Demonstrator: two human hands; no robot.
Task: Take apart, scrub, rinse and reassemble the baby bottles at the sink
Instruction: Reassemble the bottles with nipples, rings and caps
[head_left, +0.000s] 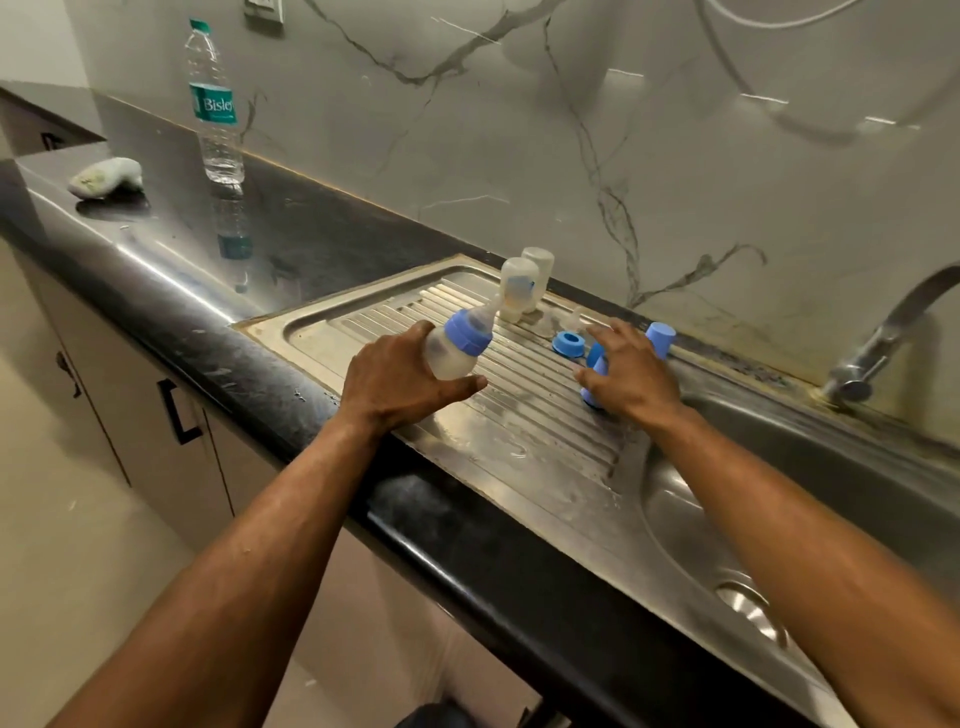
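holding the assembled bottle (457, 345) in my left hand (400, 387), i have my fingers and thumb curled round its cloudy plastic body so the teat end tips up and away from me over the draining board (519, 431); that slant keeps the blue screw ring (469, 332) and the pale soft teat (493, 306) clear of my palm, which i judge suits fitting a cap on next. my right hand (631, 376) is spread over the loose blue pieces, fingers bent down onto a blue cap (592, 397) that stands at the board's edge near the basin (779, 493); whether i have truly pinched it or only touch it, i cannot tell, as my own knuckles hide the fingertips. just beside that hand lie a blue ring (569, 344) with its round hole facing up, and another blue cap (660, 338) standing towards the wall. further back two bare bottles (524, 283) stand mouth down on the ribbed steel, i suppose so that water runs out along the grooves towards the basin; they are frosted, smooth and rounded at the shoulders. the steel is dull, streaked and looks wet in patches. the tap (883, 338) curves over the basin at the right. out on the dark speckled counter (182, 249) stand a clear water bottle (215, 109) with a green label, and a crumpled pale cloth (106, 177), well apart from my work.
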